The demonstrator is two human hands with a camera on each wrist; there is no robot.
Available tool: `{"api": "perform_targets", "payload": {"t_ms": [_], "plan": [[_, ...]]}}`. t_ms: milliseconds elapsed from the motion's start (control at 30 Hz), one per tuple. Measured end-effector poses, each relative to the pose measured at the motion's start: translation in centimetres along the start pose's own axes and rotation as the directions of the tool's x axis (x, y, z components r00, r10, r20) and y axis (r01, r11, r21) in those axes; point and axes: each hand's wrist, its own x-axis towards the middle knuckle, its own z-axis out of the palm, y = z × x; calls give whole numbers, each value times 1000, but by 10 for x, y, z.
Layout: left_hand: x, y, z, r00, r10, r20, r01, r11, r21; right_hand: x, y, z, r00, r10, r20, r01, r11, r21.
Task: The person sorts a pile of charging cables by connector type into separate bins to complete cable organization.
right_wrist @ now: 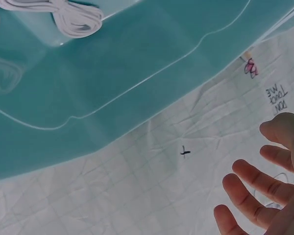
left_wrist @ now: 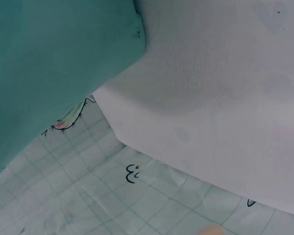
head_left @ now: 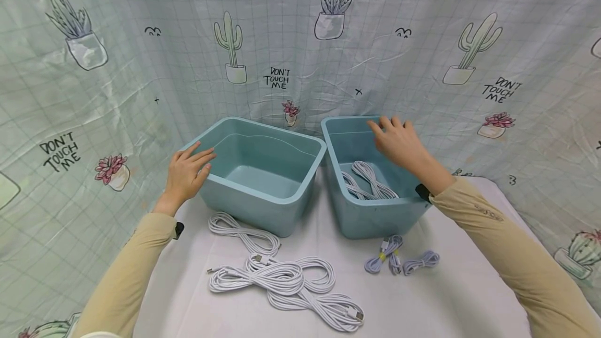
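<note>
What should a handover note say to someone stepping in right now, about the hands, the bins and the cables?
Left hand: open, fingers resting on the rim of the left bin, which looks empty.
Right hand: open, holding nothing, hovering over the back of the right bin.
Done: one white cable bundle lies in the right bin.
Left: on the table, the long white cables lie coiled in front of the left bin; two small bundled cables lie in front of the right bin. None of these is in a bin yet.
</note>
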Motion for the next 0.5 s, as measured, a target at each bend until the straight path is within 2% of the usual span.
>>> {"api": "perform_targets", "payload": {"t_ms": [233, 333, 500], "plan": [[1, -1, 1, 1000, 6, -7, -6, 1000, 0, -8, -9, -5, 996, -53, -72, 54, 998, 21], [1, -1, 1, 1000, 3, -2, -3, 1000, -4, -11, -14, -9, 995, -59, -85, 63, 996, 55], [0, -1, 1, 1000, 1, 3, -1, 1000, -5, -15, -20, -14, 990, -82, -112, 88, 995, 55]]}}
